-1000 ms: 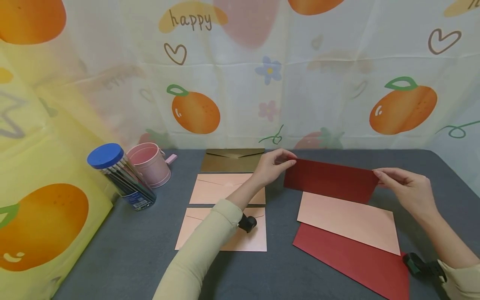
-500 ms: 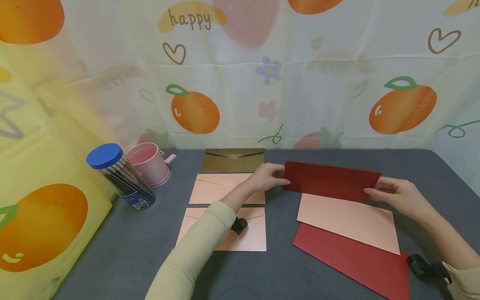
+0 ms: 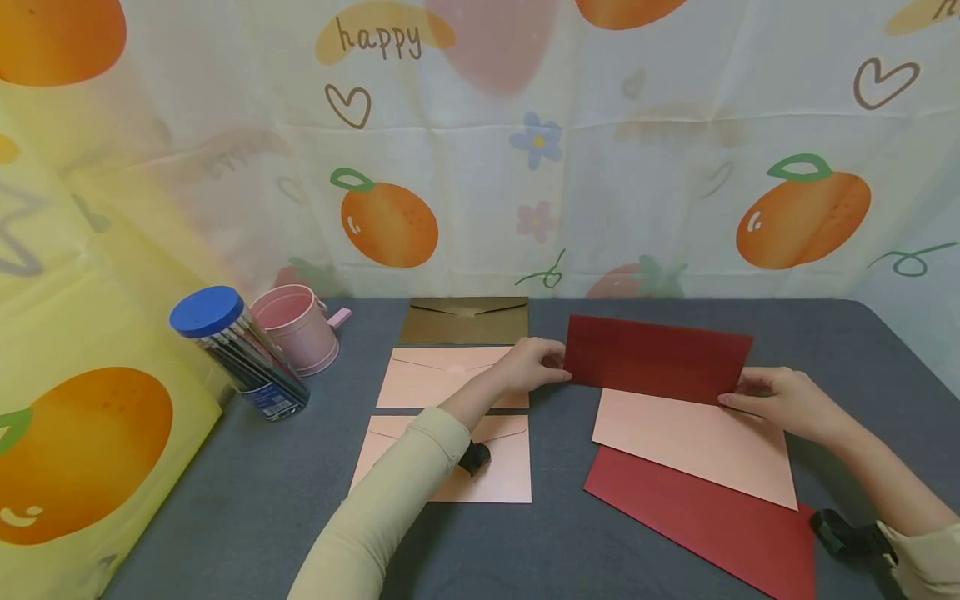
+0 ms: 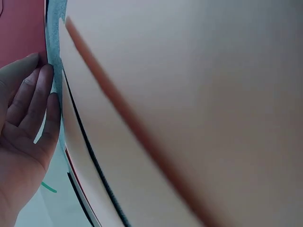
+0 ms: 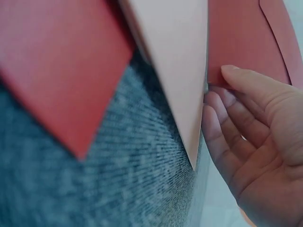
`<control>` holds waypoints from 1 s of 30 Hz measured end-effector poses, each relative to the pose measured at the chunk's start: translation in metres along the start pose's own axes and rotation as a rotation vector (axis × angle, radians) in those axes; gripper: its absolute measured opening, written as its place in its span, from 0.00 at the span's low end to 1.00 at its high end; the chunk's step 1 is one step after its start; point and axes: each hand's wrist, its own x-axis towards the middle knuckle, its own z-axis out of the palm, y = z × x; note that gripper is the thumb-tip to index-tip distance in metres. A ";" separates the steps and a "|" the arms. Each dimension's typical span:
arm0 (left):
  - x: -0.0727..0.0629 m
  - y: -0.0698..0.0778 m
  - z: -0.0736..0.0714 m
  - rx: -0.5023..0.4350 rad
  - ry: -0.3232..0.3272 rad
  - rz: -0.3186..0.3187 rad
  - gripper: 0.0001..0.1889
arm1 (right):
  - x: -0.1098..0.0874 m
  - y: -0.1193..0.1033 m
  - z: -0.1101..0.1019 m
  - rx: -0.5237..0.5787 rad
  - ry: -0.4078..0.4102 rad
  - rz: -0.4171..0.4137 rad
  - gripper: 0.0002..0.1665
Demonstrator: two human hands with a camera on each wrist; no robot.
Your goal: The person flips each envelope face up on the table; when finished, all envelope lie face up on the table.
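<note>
In head view, pinching red envelope [image 3: 654, 358] at lower corners with left hand [image 3: 528, 367] and right hand [image 3: 787, 402], just beyond pink paper [image 3: 696, 448], showing pencils [image 3: 238, 340] inside jar [image 3: 258, 375] beside pail [image 3: 303, 340], in left wrist view, gripping one corner, in right wrist view, clamping the other

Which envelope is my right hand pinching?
The farther red envelope, its corner in your right hand; the other red envelope, nearer you, is unheld, as are the rest.
</note>
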 end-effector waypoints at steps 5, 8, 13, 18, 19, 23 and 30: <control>0.000 -0.002 0.000 -0.063 0.034 -0.031 0.08 | -0.001 -0.002 -0.001 0.049 -0.001 0.016 0.12; -0.001 -0.001 -0.001 -0.108 0.060 -0.045 0.09 | 0.000 -0.002 -0.002 0.074 -0.001 0.037 0.13; -0.002 -0.002 -0.002 -0.188 0.133 -0.073 0.11 | 0.006 -0.004 -0.003 0.125 0.008 0.086 0.18; -0.002 -0.003 -0.003 -0.294 0.234 -0.134 0.15 | 0.014 -0.008 -0.002 0.190 0.003 0.127 0.30; -0.002 -0.003 -0.003 -0.325 0.251 -0.149 0.15 | 0.016 -0.009 -0.002 0.199 0.003 0.132 0.32; 0.000 -0.005 -0.003 -0.445 0.305 -0.202 0.17 | 0.024 -0.013 -0.001 0.223 0.015 0.155 0.36; 0.003 -0.005 -0.006 -0.520 0.408 -0.258 0.18 | 0.040 -0.018 0.000 0.283 0.034 0.192 0.40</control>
